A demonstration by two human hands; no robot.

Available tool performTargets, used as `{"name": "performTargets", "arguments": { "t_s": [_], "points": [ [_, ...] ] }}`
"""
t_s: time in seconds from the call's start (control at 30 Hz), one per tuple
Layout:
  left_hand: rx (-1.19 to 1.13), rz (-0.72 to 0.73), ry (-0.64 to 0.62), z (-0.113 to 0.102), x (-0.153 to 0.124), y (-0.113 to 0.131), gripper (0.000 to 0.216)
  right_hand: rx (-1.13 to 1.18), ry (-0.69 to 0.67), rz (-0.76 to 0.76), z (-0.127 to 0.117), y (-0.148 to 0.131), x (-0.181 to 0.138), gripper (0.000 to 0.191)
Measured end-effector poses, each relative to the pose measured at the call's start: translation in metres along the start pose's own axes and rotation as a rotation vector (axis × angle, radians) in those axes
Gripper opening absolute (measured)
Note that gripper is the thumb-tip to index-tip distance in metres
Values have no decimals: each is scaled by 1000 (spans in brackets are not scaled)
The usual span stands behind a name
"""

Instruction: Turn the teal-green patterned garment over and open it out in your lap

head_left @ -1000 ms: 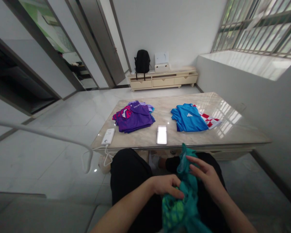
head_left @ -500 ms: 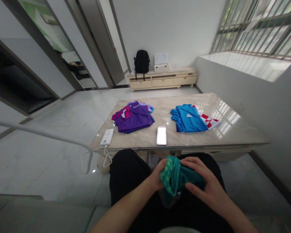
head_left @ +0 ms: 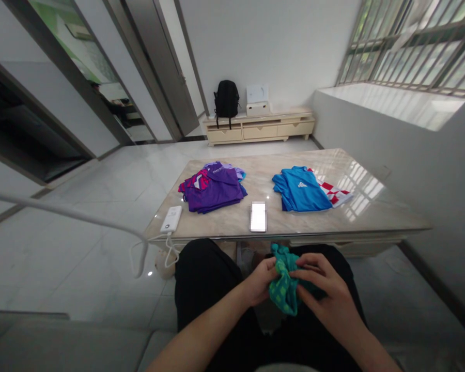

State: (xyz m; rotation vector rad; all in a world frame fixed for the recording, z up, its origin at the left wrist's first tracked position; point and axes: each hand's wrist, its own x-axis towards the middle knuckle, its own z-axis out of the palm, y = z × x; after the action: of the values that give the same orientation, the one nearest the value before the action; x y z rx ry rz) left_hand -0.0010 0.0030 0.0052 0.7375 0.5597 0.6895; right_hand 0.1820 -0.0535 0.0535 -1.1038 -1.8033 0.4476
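Note:
Both my hands hold a bunched teal garment (head_left: 282, 287) with a green check pattern over my lap, just in front of the table's near edge. My left hand (head_left: 260, 281) grips its left side, fingers curled around the cloth. My right hand (head_left: 322, 292) grips it from the right, thumb and fingers pinching the fabric. The garment is crumpled into a small wad between the two hands.
On the marble table (head_left: 375, 212) lie a folded purple shirt pile (head_left: 213, 188), a folded blue shirt pile (head_left: 302, 188) over a red-white checked one, a phone (head_left: 258, 216) and a white power bank (head_left: 171, 218) with cable. A low cabinet (head_left: 259, 126) with a black backpack (head_left: 227, 98) stands behind.
The garment hung loose down my lap a second ago; both hands have gathered it up into a tight wad and moved closer together.

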Motion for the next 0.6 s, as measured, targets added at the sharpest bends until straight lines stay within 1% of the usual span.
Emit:
{"name": "performTargets", "arguments": {
  "t_s": [0.13,0.2,0.23,0.3,0.37,0.43,0.47,0.53,0.6],
  "points": [
    [150,-73,1,0,2,-2,61,-3,58,-25,-7,0,4,20],
    [218,-99,-11,0,2,-2,57,-22,94,5,-13,2,5,18],
    [258,-109,-32,0,1,-2,57,-32,123,45,-16,3,5,16],
    [358,-151,-126,1,-2,0,59,-57,195,152,-23,6,5,14],
    [453,-224,-281,2,-5,3,62,-89,258,235,-29,9,3,15],
    [533,-296,-420,4,-9,6,62,-94,298,252,-33,12,2,15],
    [581,-317,-456,4,-10,6,62,-80,312,239,-34,12,2,14],
    [687,-305,-456,5,-12,5,61,-35,321,197,-35,12,3,12],
    [788,-219,-398,5,-11,3,58,-5,318,146,-35,11,5,10]
  ]
}}
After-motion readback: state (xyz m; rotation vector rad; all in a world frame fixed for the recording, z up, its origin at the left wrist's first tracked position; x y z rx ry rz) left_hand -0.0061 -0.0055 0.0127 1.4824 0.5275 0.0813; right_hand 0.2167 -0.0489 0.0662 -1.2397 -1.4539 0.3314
